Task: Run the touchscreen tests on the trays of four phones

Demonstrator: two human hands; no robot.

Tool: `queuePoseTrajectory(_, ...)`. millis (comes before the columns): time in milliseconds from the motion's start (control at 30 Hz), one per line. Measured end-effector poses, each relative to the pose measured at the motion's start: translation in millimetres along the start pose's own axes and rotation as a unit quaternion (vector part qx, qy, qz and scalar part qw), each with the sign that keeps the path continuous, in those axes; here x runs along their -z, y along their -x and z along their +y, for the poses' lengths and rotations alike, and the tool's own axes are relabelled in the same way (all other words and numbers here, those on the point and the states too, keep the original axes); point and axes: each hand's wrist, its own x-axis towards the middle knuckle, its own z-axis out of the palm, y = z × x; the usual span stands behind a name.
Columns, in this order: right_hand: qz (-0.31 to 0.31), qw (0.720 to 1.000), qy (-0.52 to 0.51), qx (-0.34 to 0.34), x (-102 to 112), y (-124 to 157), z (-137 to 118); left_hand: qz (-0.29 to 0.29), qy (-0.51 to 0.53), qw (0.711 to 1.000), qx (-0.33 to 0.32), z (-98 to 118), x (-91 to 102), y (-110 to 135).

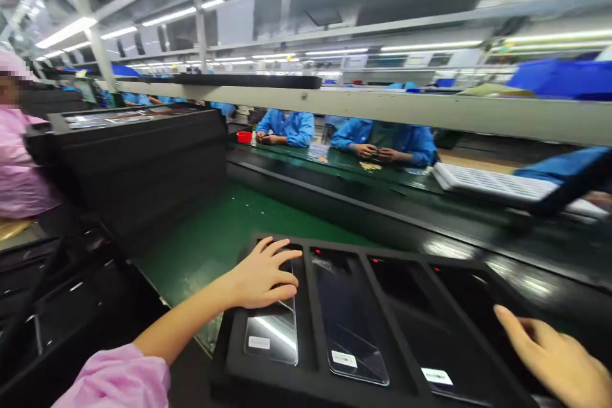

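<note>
A black foam tray (277,385) lies in front of me, with several dark glass phone panels in its long slots. My left hand (262,274) is spread, palm down, over the upper part of the leftmost panel (271,335), holding nothing. Beside it lies a second panel (351,312) with a white label at its near end and a red mark at the far end. Another labelled panel (440,338) is further right. At the tray's right edge, my right hand (557,357) is closed with the thumb over the rim; its other fingers are partly hidden.
A stack of black trays (157,172) stands at the left on the green work surface (205,236). More dark trays (52,312) lie at lower left. Behind a dark rail, people in blue sleeves (287,127) work near white trays (492,182). A person in pink (21,166) is at far left.
</note>
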Motion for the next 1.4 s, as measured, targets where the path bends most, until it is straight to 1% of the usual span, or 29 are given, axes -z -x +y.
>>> queuePoseTrajectory(33, -0.068, 0.996, -0.015, -0.052, 5.2, 1.2, 1.5, 0.001, 0.003, 1.0, 0.003, -0.9, -0.3, -0.2)
queuePoseTrajectory(67, -0.094, 0.992, -0.035, -0.082, 10.0, 2.6, 0.0, 0.002, 0.005, 1.0, 0.007, -1.0, -0.3, -0.2)
queuePoseTrajectory(100, -0.105, 0.988, -0.048, -0.105, 14.2, 4.1, -3.6, 0.001, 0.006, 1.0, 0.011, -0.3, -0.3, -0.1)
queuePoseTrajectory(167, -0.102, 0.986, -0.061, -0.12, 21.0, 8.0, -13.1, -0.003, 0.009, 1.0, 0.014, 1.9, -0.2, -0.4)
queuePoseTrajectory(300, -0.107, 0.985, -0.059, -0.122, 27.5, 15.9, -24.9, -0.01, 0.023, 1.0, 0.01, 3.2, -1.2, -2.8)
queuePoseTrajectory(433, -0.093, 0.99, -0.047, -0.098, 30.2, 20.2, -26.2, -0.012, 0.06, 0.998, 0.015, -2.6, -3.9, -2.8)
queuePoseTrajectory(533, -0.073, 0.993, -0.039, -0.087, 37.0, 25.8, -29.7, 0.011, 0.08, 0.996, 0.036, -8.0, -5.1, 0.3)
queuePoseTrajectory(600, -0.035, 0.995, -0.026, -0.088, 45.1, 34.2, -36.1, 0.03, 0.081, 0.995, 0.04, -9.7, -2.9, 0.2)
queuePoseTrajectory(633, -0.004, 0.997, -0.018, -0.081, 49.5, 40.0, -40.7, 0.032, 0.08, 0.996, 0.034, -9.3, -0.6, -1.9)
queuePoseTrajectory(700, 0.051, 0.998, -0.011, -0.039, 57.2, 53.5, -52.8, 0.014, 0.072, 0.997, 0.005, -5.3, 6.2, -12.0)
queuePoseTrajectory(733, 0.059, 0.998, -0.015, -0.005, 59.7, 60.2, -59.9, 0.0, 0.062, 0.998, -0.016, -1.8, 9.9, -20.1)
queuePoseTrajectory(767, 0.048, 0.998, -0.019, 0.025, 61.4, 66.4, -67.3, -0.016, 0.047, 0.998, -0.04, 2.6, 13.3, -30.1)
queuePoseTrajectory(867, 0.017, 0.998, -0.013, 0.057, 63.5, 78.6, -88.5, -0.053, -0.001, 0.992, -0.114, 17.6, 15.9, -65.6)
queuePoseTrajectory(933, 0.017, 0.998, -0.011, 0.054, 65.9, 81.9, -99.4, -0.065, -0.014, 0.987, -0.147, 26.9, 10.1, -86.9)
queuePoseTrajectory(1000, 0.0, 0.999, -0.013, 0.053, 70.2, 83.5, -107.6, -0.066, -0.019, 0.984, -0.166, 34.7, 1.2, -101.2)
queuePoseTrajectory(1100, -0.059, 0.995, -0.036, 0.072, 75.9, 85.6, -117.0, -0.052, -0.029, 0.981, -0.183, 42.8, -10.2, -109.9)
queuePoseTrajectory(1167, -0.048, 0.996, -0.034, 0.068, 75.9, 85.9, -121.5, -0.033, -0.034, 0.98, -0.192, 44.7, -14.1, -111.6)
queuePoseTrajectory(1267, -0.03, 0.998, -0.028, 0.047, 72.5, 84.3, -125.0, -0.012, -0.029, 0.98, -0.198, 43.9, -14.6, -113.0)
queuePoseTrajectory(1400, -0.027, 0.998, -0.043, 0.048, 70.5, 81.7, -126.6, -0.035, -0.001, 0.983, -0.178, 42.7, -9.8, -111.7)
